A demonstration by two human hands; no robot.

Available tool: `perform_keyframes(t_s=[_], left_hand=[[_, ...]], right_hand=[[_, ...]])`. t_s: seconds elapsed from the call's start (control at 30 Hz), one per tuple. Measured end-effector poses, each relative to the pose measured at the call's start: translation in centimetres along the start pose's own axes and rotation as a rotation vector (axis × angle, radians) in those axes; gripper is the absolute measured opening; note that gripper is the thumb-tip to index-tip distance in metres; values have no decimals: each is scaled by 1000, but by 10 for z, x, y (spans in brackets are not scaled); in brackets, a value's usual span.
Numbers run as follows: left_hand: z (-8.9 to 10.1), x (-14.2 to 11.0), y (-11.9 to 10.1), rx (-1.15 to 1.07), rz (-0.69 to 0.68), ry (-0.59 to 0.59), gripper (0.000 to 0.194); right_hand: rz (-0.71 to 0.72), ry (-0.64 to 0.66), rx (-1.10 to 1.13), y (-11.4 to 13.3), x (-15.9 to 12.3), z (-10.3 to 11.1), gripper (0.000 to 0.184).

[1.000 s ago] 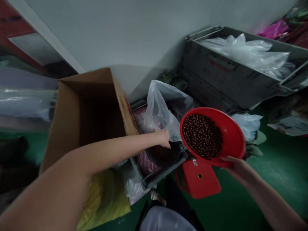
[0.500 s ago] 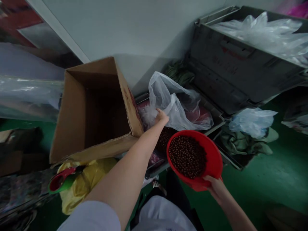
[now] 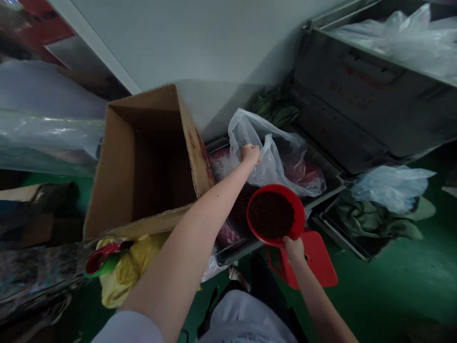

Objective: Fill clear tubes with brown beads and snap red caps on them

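My right hand (image 3: 294,248) grips the near rim of a red plastic bowl (image 3: 300,209), which holds many small dark brown beads (image 3: 271,215). The bowl is over the near edge of a low grey crate. My left hand (image 3: 251,155) is closed on a clear plastic bag (image 3: 273,164) that lies crumpled in the crate. More dark beads (image 3: 240,209) lie beside the bowl, partly hidden by my left forearm. Pink bagged material (image 3: 228,236) shows at the crate's near end.
An open cardboard box (image 3: 94,190) stands left of the crate. Stacked grey bins (image 3: 332,95) with clear bags are at the right. A red stool (image 3: 321,262) stands below the bowl. Yellow bag (image 3: 137,259) and red and green scoops (image 3: 102,262) lie at the left.
The red bowl has moved left and up toward the crate, uncovering the red stool. My left hand has gone from a pointing finger to a closed grip at the bag.
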State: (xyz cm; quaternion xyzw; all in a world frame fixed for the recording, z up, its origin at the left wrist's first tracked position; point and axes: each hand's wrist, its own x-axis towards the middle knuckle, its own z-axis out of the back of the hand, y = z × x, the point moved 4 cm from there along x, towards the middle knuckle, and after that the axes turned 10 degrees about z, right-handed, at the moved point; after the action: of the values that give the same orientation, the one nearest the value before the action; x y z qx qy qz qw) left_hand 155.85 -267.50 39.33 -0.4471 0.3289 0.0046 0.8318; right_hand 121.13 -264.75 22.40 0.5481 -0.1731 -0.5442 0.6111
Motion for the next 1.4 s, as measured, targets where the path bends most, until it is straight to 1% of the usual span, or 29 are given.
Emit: perform_keyframes(t_s=[0.07,0.1,0.17,0.27,0.43,0.47,0.53,0.63,0.73,0.8,0.83,0.93,1.13,1.23,1.4], left_hand=[[2,-13,2,-94,-23,12,18],[5,-22,7,-133,-33,22,17],[12,-42,25,-194,-47,44,14],[33,-79,62,-247,-54,66,12],[80,-149,133,-256,-52,137,18],[89,-162,149,-252,-22,128,19],[106,-185,187,-261,90,82,20],[123,-214,246,-283,233,-5,23],[127,-238,299,-302,350,-41,26],[125,-252,324,-314,416,-36,29],[124,-258,332,-317,436,-29,30],[121,-267,344,-326,453,-5,33],[125,-268,347,-334,440,29,36],[125,-272,352,-343,442,29,36],[121,-283,358,-358,461,43,39]], right_hand=[[36,-19,-126,4,3,-4,35],[50,-20,-183,7,4,-6,37],[86,-13,-274,15,2,-11,41],[135,0,-370,26,-3,-19,47],[211,7,-461,41,-8,-32,47],[222,10,-473,43,-9,-34,48],[238,12,-496,49,-12,-39,50],[255,6,-533,56,-20,-44,54],[279,10,-566,62,-28,-47,57],[299,15,-576,64,-31,-46,57],[309,15,-578,65,-31,-44,57],[321,-1,-577,66,-30,-38,57],[325,-39,-579,67,-32,-29,60],[354,-28,-582,69,-38,-31,60],[403,1,-600,73,-47,-44,61]])
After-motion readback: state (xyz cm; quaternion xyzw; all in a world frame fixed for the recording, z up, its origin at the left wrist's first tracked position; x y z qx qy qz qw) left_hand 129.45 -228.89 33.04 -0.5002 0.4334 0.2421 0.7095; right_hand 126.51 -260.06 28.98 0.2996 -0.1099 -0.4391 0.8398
